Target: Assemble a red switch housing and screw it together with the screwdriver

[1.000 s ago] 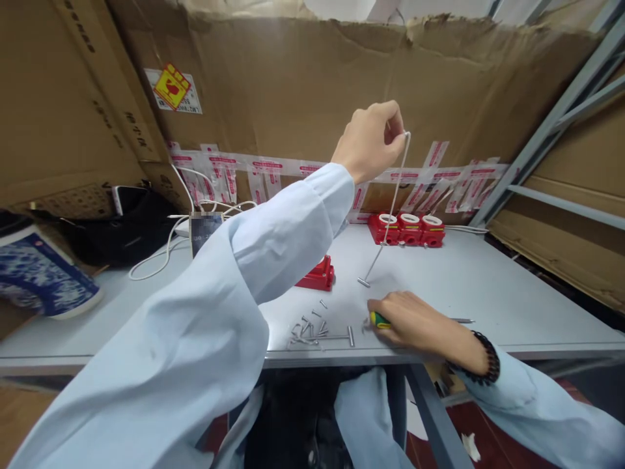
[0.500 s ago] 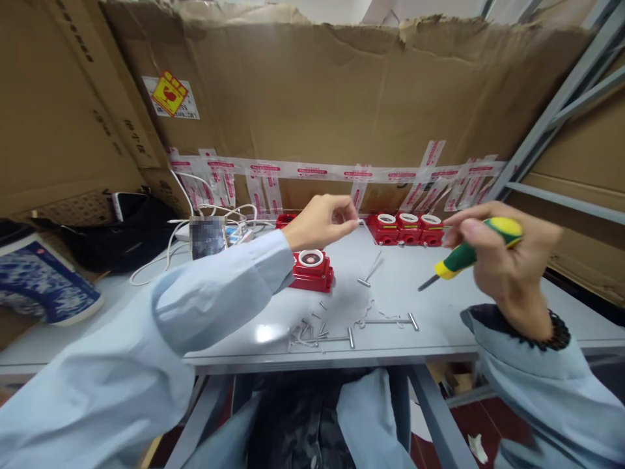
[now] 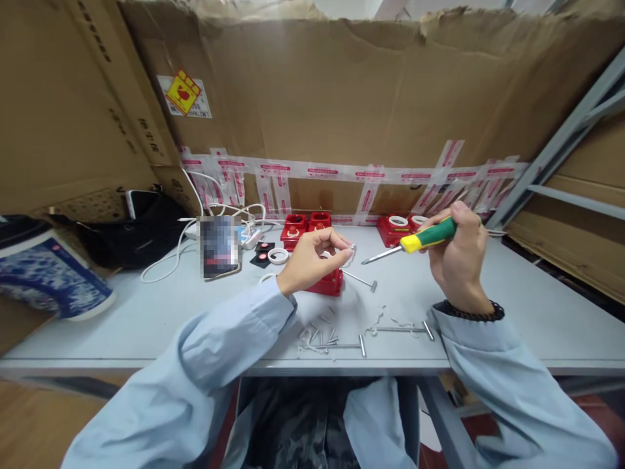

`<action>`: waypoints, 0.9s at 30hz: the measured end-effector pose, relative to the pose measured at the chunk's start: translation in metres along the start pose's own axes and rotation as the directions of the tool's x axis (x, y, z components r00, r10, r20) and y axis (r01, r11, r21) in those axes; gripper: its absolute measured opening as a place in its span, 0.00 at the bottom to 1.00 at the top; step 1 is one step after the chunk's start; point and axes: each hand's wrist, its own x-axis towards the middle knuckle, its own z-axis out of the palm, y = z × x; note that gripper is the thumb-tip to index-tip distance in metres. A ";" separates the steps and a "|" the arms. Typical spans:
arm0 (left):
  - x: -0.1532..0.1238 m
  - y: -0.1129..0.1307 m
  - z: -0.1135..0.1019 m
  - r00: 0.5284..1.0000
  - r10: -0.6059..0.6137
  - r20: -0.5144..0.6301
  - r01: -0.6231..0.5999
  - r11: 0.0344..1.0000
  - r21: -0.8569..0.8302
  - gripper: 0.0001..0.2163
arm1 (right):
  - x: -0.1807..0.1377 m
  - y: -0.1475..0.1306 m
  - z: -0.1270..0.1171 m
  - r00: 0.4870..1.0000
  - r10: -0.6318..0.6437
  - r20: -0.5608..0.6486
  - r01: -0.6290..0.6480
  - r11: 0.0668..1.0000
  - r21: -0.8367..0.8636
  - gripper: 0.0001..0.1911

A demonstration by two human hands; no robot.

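Cardboard walls back a grey table. Centre frame, the left hand pinches a small pale part above a red block. Right of it, the right hand is wrapped round a screwdriver, tip aimed at the pinch. A slip could jab the left hand or drop the part among the loose screws.

A grey table carries a red box mid-way, more red boxes far, loose screws and long pins near, a phone and white cable left, a black bag far left
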 end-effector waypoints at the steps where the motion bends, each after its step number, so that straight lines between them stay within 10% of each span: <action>1: -0.001 -0.001 0.000 1.000 0.000 -0.008 0.000 1.000 -0.003 0.08 | 0.001 0.002 -0.001 1.000 -0.003 -0.017 0.003 1.000 -0.006 0.12; 11: -0.005 -0.005 -0.001 0.995 0.020 -0.093 -0.023 0.999 -0.025 0.09 | 0.008 0.015 -0.003 0.981 0.192 -0.001 -0.191 0.978 0.089 0.12; 27: -0.001 -0.018 -0.003 0.966 -0.072 -0.247 0.050 0.994 -0.093 0.09 | -0.015 0.029 0.007 0.992 0.094 0.090 -0.095 0.995 0.009 0.16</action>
